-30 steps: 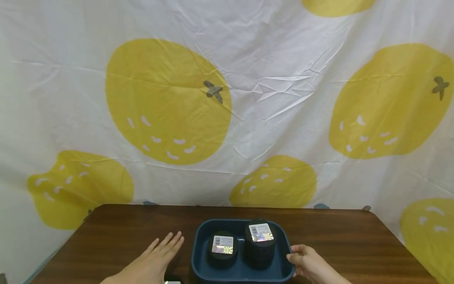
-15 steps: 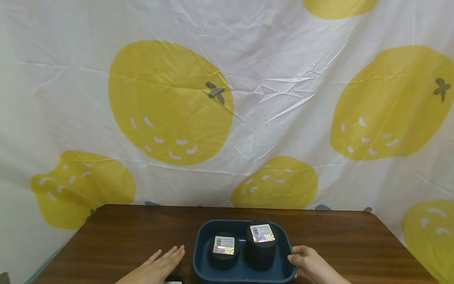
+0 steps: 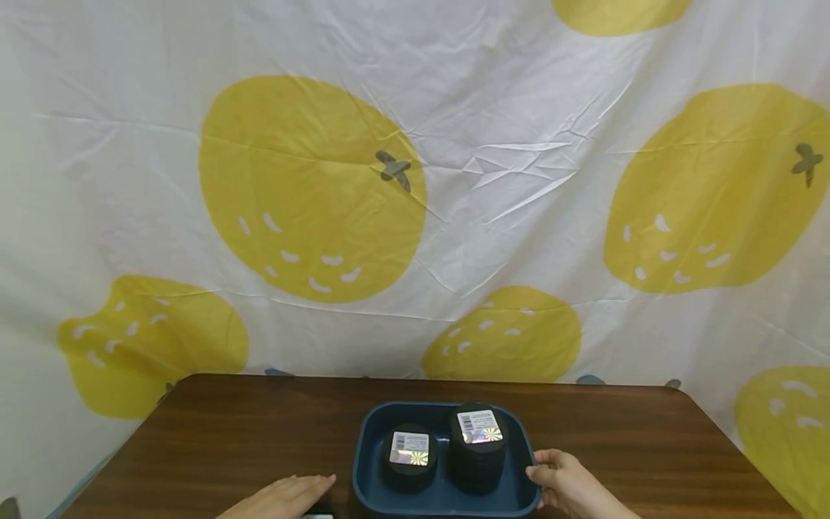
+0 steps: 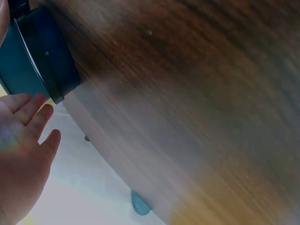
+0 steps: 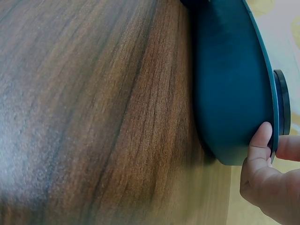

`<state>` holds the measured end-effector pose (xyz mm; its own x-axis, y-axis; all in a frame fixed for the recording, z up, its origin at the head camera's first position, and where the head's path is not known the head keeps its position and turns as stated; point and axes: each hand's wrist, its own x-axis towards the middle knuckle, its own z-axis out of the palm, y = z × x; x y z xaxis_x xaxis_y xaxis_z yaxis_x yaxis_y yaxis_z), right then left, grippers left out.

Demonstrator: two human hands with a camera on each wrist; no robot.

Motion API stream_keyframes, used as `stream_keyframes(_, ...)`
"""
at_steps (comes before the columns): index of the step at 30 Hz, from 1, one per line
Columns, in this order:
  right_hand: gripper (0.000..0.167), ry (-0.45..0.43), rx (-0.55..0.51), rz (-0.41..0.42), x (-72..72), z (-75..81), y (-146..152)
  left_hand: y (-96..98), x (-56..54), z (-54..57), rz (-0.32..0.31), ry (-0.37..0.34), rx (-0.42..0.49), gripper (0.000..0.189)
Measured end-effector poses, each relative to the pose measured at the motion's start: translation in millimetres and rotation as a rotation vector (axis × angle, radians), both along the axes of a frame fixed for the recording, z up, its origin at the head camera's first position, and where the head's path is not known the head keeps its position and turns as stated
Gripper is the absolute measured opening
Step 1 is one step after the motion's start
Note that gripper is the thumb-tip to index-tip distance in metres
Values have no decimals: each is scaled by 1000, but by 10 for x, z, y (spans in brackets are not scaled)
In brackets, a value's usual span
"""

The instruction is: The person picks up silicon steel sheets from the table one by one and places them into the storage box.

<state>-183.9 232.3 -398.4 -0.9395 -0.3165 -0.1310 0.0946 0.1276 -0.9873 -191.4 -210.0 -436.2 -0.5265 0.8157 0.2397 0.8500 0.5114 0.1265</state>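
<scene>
A dark blue tray rests on the wooden table. In it stand two round black things with white labels and shiny stickers: a low one on the left and a taller stack on the right. My right hand pinches the tray's right rim, thumb inside and fingers outside; the right wrist view shows this hand on the rim. To the tray's left, my left hand lies low with straight fingers, holding nothing. Its fingers overlap the tray wall in the left wrist view.
Beside the left hand, a small dark object with a bright patch is cut off by the lower frame edge. The brown wooden table reaches back to a white curtain printed with big yellow fruit.
My left hand has come down from a raised, spread pose to a flatter, lower one. The right hand keeps its hold on the rim, and the tray stays put.
</scene>
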Motion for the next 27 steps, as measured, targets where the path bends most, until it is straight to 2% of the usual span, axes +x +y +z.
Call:
stream_keyframes(4,34,-5,-3,5,7,-2,5,-3,11,6,-8,-35,3,58)
stream_keyframes(7,32,-7,-6,10,16,2,8,-4,29,4,8,-93,21,57)
stream_keyframes(11,33,-2,-5,9,17,7,7,-39,22,-18,-17,-121,60,54)
stream_keyframes(14,33,18,-3,3,7,0,-3,-85,-1,-45,-58,-80,86,52)
stream_keyframes(19,34,45,12,-8,-10,-12,-3,-134,-28,-79,-77,4,89,54)
stream_keyframes(24,35,35,15,-7,-1,-24,-1,-142,-41,-109,-76,-48,105,48)
stream_keyframes(27,35,30,9,-5,1,-26,-6,-136,-62,-130,-114,-29,145,43)
